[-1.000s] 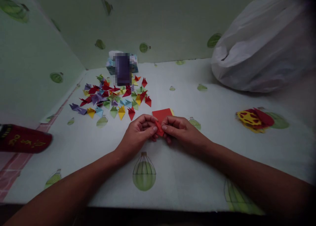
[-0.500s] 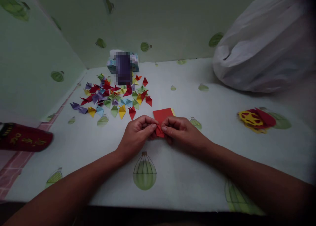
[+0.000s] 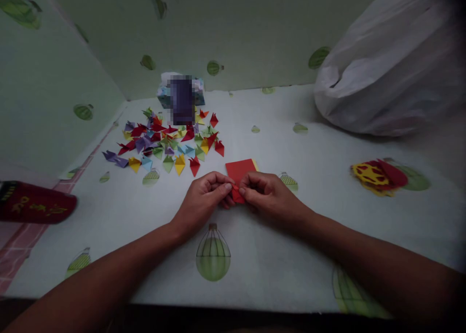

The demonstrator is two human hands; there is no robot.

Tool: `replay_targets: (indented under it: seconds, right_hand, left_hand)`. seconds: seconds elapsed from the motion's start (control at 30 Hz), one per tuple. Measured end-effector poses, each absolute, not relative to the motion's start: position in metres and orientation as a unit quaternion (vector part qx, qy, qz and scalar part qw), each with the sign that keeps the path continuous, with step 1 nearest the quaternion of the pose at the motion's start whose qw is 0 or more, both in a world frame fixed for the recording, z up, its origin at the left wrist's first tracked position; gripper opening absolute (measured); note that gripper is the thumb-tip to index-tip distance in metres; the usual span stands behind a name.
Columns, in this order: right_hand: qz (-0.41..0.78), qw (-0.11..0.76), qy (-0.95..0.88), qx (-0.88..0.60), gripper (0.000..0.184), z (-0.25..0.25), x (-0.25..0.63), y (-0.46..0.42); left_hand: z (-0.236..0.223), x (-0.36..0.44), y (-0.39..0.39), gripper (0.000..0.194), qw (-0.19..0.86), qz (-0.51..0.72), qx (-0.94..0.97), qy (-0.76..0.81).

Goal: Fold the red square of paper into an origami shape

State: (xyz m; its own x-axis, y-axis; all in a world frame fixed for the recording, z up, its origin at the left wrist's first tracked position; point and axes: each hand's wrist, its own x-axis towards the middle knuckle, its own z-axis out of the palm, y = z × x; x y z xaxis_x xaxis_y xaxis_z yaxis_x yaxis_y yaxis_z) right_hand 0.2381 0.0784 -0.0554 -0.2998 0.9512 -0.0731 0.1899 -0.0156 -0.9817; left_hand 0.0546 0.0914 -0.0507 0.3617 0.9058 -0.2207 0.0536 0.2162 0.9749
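Between my two hands is a small folded piece of red origami paper [image 3: 238,195], pinched on both sides. My left hand [image 3: 209,190] has its thumb and fingers closed on the left edge of it. From the right, my right hand [image 3: 264,190] grips it between thumb and forefinger, hiding part of the folds. Just behind my fingers lies a stack of square paper [image 3: 241,167], red on top with a yellow edge showing. Folded paper cranes [image 3: 168,163] in red, yellow, green, blue and purple are spread out at the back left.
A tissue box [image 3: 163,96] stands behind the cranes, partly covered by a blurred-out patch. At the far left is a dark red container [image 3: 40,204] with yellow characters. A large white plastic bag [image 3: 378,80] fills the back right. Red and yellow cut-outs [image 3: 378,176] lie at the right.
The folded red paper has shifted very slightly to the right and turned a little between my fingers. My left fingertips have moved a bit. The rest stays in place.
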Motion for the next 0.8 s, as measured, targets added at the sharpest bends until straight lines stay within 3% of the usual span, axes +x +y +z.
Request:
replay_targets:
  seconds: [0.47,0.8]
  right_hand:
    - [0.601,0.331,-0.564,-0.460,0.025,-0.0545,0.2381,0.0775]
    - [0.633,0.359,-0.549,-0.411,0.024,-0.0624,0.2426,0.0782]
  left_hand:
    - [-0.0508,0.0541,0.0936,0.019,0.624,0.326,0.559,0.438]
    - [-0.0490,0.0528,0.0931,0.019,0.537,0.361,0.604,0.465]
